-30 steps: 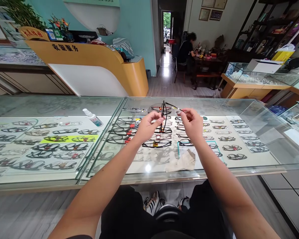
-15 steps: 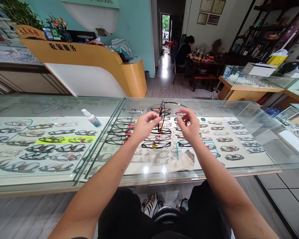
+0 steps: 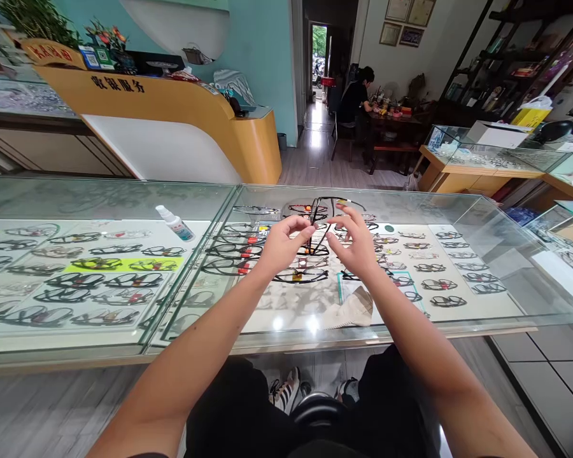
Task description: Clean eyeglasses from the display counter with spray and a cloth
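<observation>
A black pair of eyeglasses is held up on edge above the glass counter, its temples unfolded and pointing away to the right. My left hand pinches one side of it between thumb and fingers. At the other side, the thumb and index finger of my right hand close in on the rim, while its other fingers rise beside a temple; the exact contact is partly hidden. Beneath both hands, rows of eyeglasses lie inside the case. A beige cleaning cloth rests on the glass close to me.
A white spray bottle lies on the counter to the left. The glass showcase spans my front, with more frames inside. Beyond stands a wooden cashier desk. A person sits at a dark table farther back.
My right hand has moved left to the eyeglasses, its thumb and index finger now at the rim. The eyeglasses have turned slightly, showing more of their front; my left hand keeps its pinch.
</observation>
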The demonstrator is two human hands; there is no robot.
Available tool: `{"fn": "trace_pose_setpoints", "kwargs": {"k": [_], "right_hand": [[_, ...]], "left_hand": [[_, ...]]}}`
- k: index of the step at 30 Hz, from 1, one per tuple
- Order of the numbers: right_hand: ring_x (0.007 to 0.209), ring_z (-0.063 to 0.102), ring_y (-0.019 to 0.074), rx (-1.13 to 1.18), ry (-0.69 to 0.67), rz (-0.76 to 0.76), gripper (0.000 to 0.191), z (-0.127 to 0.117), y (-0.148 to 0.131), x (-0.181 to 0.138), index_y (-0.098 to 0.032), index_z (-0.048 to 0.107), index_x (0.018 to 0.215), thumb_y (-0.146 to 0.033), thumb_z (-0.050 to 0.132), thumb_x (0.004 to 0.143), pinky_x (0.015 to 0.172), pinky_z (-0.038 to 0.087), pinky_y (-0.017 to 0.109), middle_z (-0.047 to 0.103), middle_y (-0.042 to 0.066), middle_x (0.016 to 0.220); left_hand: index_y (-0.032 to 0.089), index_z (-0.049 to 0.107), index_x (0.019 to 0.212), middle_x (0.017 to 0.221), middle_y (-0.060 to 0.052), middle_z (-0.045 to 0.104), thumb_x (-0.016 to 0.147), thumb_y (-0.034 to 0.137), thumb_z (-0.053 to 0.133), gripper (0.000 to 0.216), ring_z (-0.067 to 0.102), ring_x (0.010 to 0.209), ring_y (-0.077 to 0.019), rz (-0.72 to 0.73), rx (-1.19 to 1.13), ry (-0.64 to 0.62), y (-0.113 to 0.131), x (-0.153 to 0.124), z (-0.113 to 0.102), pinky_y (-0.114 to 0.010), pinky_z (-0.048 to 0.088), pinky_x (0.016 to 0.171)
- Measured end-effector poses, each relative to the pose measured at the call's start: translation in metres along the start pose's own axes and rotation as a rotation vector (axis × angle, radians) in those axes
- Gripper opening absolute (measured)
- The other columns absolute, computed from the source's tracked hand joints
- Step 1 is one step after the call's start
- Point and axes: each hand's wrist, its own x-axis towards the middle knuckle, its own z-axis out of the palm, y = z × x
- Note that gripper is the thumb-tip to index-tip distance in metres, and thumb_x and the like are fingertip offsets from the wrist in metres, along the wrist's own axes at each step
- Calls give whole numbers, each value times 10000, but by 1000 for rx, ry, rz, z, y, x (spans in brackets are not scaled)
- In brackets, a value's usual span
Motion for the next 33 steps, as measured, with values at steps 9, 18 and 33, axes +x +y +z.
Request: {"fn": "trace_pose_setpoints", "kwargs": {"k": [9,18,33], "right_hand": [[1467,615,359,-105,70,-24,115,-2,11,4,-249,712,1072,-339,701,1002,1220,475,579,645,160,1610],[1037,637,314,-301,-9,13,107,0,15,3,-262,748,1023,-358,700,1031,958,444,485,814,75,1120],[1179,661,322,-76,-80,-113,239,18,-3,-9,-234,749,1185,-405,656,1046,1065,486,504,802,111,1181]], "left_hand": [[199,730,951,1100,-123,818,777,683,916,547,765,1059,-266,-62,-183,169,0,3,-2,-334,637,785],[215,699,951,1166,-115,814,700,634,986,567,767,1120,-257,-38,-391,362,3,13,-15,-364,695,810],[222,782,952,1549,-160,661,908,481,838,269,686,1386,-343,139,-30,8,3,-14,16,-473,663,993]]}}
